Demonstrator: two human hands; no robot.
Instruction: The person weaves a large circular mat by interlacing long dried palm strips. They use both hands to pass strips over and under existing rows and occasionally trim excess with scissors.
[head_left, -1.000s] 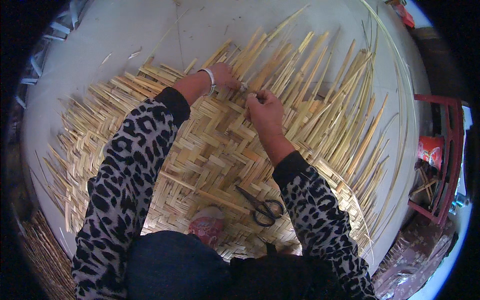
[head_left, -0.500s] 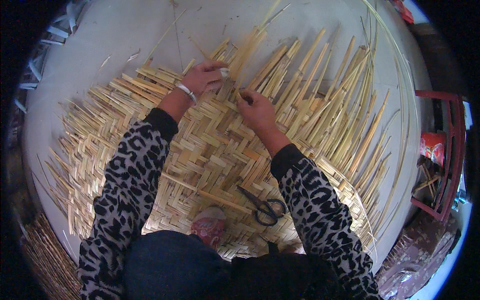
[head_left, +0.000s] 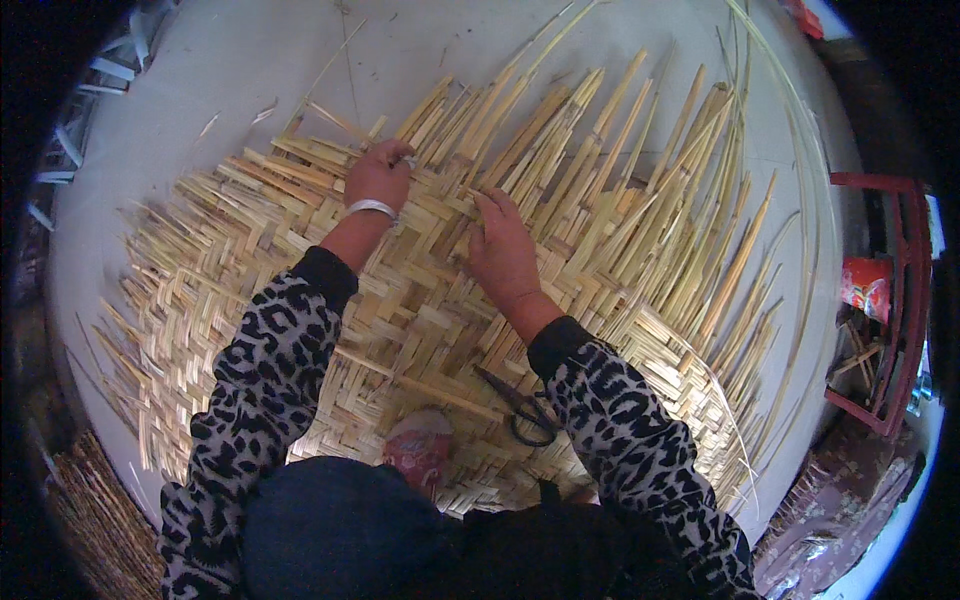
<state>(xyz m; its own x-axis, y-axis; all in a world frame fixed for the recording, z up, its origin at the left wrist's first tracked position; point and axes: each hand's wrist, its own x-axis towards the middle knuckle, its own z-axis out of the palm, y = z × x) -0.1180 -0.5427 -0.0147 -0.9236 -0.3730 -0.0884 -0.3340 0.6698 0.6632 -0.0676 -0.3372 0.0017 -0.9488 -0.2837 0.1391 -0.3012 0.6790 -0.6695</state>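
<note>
A large herringbone mat [head_left: 400,285] woven from flat, straw-coloured strips lies on the floor beneath both arms. At its far edge, my left hand [head_left: 380,180] is closed, its fingers curled down beside the loose strip ends; a small dark bit shows at the fingertips, and what they grip is hidden. A little to the right and nearer me, the fingertips of my right hand [head_left: 503,245] pinch at a strip in the weave. Loose unwoven strips [head_left: 610,150] fan out beyond and to the right of my hands. Black-handled scissors [head_left: 530,425] lie on the mat near my right forearm.
My foot in a red patterned shoe [head_left: 418,450] rests on the mat. Long thin strips [head_left: 800,120] curve over the pale floor [head_left: 240,60] at the right. A dark red wooden frame [head_left: 905,300] stands there, and a brown bundle of stalks [head_left: 95,510] lies at lower left.
My left hand has drawn back to the left, away from the upright strips. My right hand has shifted slightly nearer. The strips ahead, blurred before, now lie still and spread apart.
</note>
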